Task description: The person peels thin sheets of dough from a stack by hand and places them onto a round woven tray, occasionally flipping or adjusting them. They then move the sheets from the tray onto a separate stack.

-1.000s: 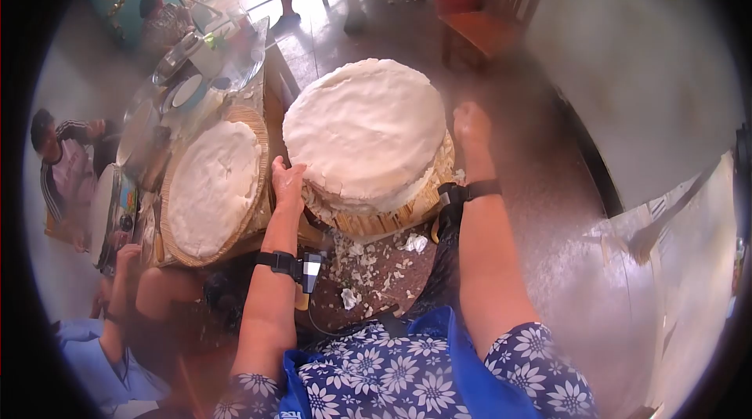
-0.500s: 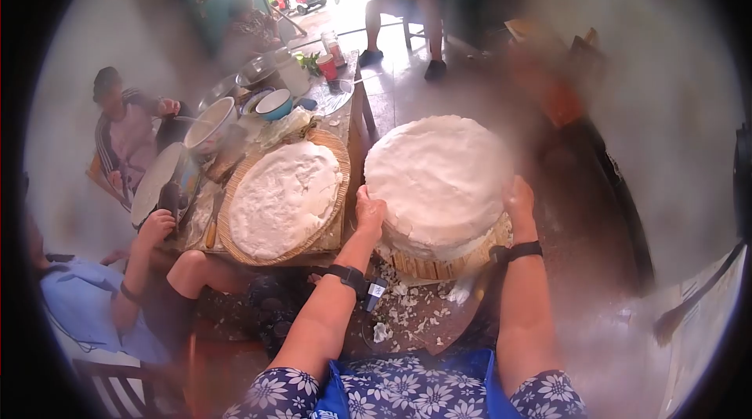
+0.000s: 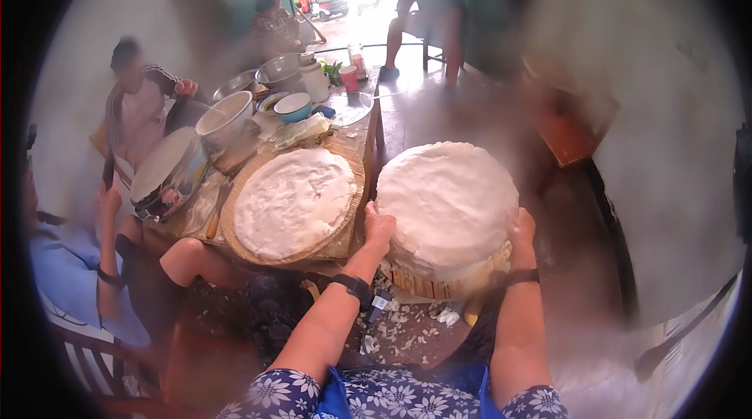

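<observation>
A thick, round white slab (image 3: pixel 448 204), like a big dough or rice cake, lies over a wooden block (image 3: pixel 419 284) in front of me. My left hand (image 3: pixel 379 229) grips its left rim, fingers curled at the edge and partly hidden. On the opposite rim my right hand (image 3: pixel 521 232) holds it the same way. To the left, a second flat white round (image 3: pixel 294 204) rests on a woven round tray (image 3: pixel 356 219), apart from my hands. White crumbs and scraps (image 3: pixel 415 333) are scattered below the block.
The table (image 3: pixel 364 133) at left bears a white basin (image 3: pixel 225 115), a blue bowl (image 3: pixel 293 107), a red cup (image 3: pixel 348 78) and a large round drum-like vessel (image 3: pixel 166 172). A co-worker in blue (image 3: pixel 78 278) sits close at left. Several other people sit farther back. A brown stool (image 3: pixel 572 137) stands right.
The view has tilted, so most things sit lower and farther right. My hands stay on the slab's rim. The co-worker at left has moved a hand with a dark-handled tool leftward and up.
</observation>
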`<state>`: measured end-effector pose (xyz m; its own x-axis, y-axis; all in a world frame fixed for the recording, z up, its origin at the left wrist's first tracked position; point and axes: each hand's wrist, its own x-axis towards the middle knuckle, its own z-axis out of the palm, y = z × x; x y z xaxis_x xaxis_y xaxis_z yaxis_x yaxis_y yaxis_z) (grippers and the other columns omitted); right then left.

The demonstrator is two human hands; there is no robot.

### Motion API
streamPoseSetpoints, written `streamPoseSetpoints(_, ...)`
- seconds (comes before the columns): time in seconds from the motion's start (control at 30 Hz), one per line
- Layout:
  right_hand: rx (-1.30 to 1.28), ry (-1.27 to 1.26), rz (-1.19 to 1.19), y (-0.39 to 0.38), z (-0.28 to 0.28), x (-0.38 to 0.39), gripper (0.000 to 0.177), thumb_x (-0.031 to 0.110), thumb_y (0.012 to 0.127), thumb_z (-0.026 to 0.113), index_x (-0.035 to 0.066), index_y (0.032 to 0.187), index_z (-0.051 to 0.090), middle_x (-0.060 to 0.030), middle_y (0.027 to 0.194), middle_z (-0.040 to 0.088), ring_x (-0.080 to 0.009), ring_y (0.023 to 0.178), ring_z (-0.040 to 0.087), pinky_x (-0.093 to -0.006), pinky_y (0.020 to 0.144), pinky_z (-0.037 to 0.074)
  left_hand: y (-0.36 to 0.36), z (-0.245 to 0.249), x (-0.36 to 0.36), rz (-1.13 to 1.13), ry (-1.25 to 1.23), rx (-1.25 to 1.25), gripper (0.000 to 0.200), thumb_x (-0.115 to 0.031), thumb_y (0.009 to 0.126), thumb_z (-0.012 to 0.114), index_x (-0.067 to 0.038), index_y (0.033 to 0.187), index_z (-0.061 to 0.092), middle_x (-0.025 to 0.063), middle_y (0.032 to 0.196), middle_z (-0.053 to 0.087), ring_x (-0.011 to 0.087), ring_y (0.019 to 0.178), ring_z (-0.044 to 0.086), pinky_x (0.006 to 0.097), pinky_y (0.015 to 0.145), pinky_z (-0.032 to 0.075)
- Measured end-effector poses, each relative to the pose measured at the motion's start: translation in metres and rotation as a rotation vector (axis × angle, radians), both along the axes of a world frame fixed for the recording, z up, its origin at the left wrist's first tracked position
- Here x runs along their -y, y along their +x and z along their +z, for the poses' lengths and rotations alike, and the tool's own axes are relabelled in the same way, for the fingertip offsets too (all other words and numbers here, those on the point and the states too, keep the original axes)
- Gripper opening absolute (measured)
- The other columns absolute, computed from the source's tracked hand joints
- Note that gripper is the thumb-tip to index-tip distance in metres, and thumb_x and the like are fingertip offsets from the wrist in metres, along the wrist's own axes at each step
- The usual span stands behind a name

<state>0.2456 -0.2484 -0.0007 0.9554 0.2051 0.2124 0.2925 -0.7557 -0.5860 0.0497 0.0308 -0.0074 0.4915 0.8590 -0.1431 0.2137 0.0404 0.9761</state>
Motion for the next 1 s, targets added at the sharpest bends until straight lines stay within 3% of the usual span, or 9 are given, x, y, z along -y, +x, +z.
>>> streamPoseSetpoints(0.27,-0.048,0.051,-0.011,0.002,0.001,0.004,0.037,0.027,0.079,0.055,-0.003,0.100,0.059,-0.0285,0.094,0.062,-0.0419,0.094,0.059,-0.0452,0.082,0.046,-0.028,-0.012,0.006,-0.148,-0.233,0.134,0.075,-0.006,0.078,0.063,-0.006,0.141,0.023,0.0098,0.114,0.048,0.0182,0.095,0.051,0.0331,0.076,0.044)
streamPoseSetpoints(0.37,0.007,0.078,-0.045,0.000,-0.004,0.007,0.039,0.027,0.078,0.058,-0.002,0.104,0.059,-0.0271,0.097,0.063,-0.0411,0.095,0.060,-0.0447,0.083,0.046,-0.060,0.030,0.035,-0.187,-0.345,0.082,0.074,-0.007,0.075,0.064,0.000,0.139,0.027,0.0188,0.128,0.044,0.0231,0.106,0.051,0.0330,0.086,0.044)
streamPoseSetpoints(0.4,0.070,0.060,-0.067,-0.005,-0.003,0.008,0.038,0.027,0.078,0.059,-0.001,0.104,0.059,-0.0260,0.097,0.063,-0.0406,0.095,0.059,-0.0446,0.083,0.046,-0.069,0.031,0.040,-0.222,-0.325,0.076,0.073,-0.006,0.077,0.063,-0.004,0.140,0.025,0.0097,0.120,0.042,0.0187,0.101,0.049,0.0320,0.079,0.043)
streamPoseSetpoints(0.5,0.196,0.053,-0.163,-0.018,0.014,0.003,0.032,0.022,0.079,0.059,0.002,0.105,0.060,-0.0213,0.098,0.063,-0.0381,0.095,0.059,-0.0437,0.083,0.046,-0.091,0.038,0.041,-0.328,-0.410,0.162,0.070,-0.005,0.076,0.064,-0.002,0.137,0.030,0.0104,0.123,0.042,0.0176,0.098,0.051,0.0295,0.078,0.045)
streamPoseSetpoints(0.53,0.228,0.057,-0.200,-0.026,0.024,0.000,0.030,0.020,0.080,0.059,0.003,0.105,0.060,-0.0195,0.099,0.063,-0.0371,0.095,0.059,-0.0433,0.083,0.046,-0.098,0.046,0.040,-0.341,-0.418,0.238,0.052,-0.003,0.078,0.060,-0.002,0.128,0.043,0.0109,0.115,0.051,0.0165,0.087,0.058,0.0277,0.075,0.048)
streamPoseSetpoints(0.63,0.325,0.083,-0.119,-0.048,0.046,-0.010,0.024,0.013,0.081,0.057,0.004,0.103,0.061,-0.0157,0.098,0.061,-0.0344,0.093,0.059,-0.0408,0.081,0.048,-0.114,0.067,0.013,-0.353,-0.484,0.440,0.034,-0.001,0.081,0.055,-0.003,0.115,0.053,0.0092,0.099,0.061,0.0163,0.074,0.062,0.0277,0.069,0.052)
streamPoseSetpoints(0.67,0.350,0.096,-0.074,-0.053,0.048,-0.016,0.022,0.011,0.081,0.057,0.004,0.101,0.061,-0.0157,0.097,0.062,-0.0342,0.091,0.059,-0.0400,0.080,0.048,-0.119,0.076,0.004,-0.300,-0.451,0.538,0.024,0.001,0.084,0.051,-0.003,0.107,0.057,0.0068,0.087,0.064,0.0168,0.069,0.063,0.0292,0.067,0.054)
streamPoseSetpoints(0.83,0.328,0.211,0.223,-0.091,0.062,-0.060,0.016,0.008,0.082,0.056,0.002,0.096,0.063,-0.0131,0.088,0.064,-0.0287,0.082,0.062,-0.0362,0.074,0.049,-0.165,0.108,-0.071,0.066,-0.280,0.800,0.022,0.004,0.086,0.051,-0.003,0.106,0.057,0.0072,0.092,0.061,0.0148,0.073,0.061,0.0287,0.070,0.054)
streamPoseSetpoints(1.0,-0.374,0.594,0.446,-0.162,0.077,-0.131,0.017,0.012,0.086,0.057,0.003,0.099,0.064,-0.0012,0.078,0.062,-0.0096,0.070,0.058,-0.0236,0.061,0.046,-0.226,0.090,-0.146,0.467,0.022,0.689,0.035,-0.004,0.081,0.056,-0.009,0.116,0.054,0.0019,0.109,0.052,0.0116,0.093,0.051,0.0255,0.082,0.041)
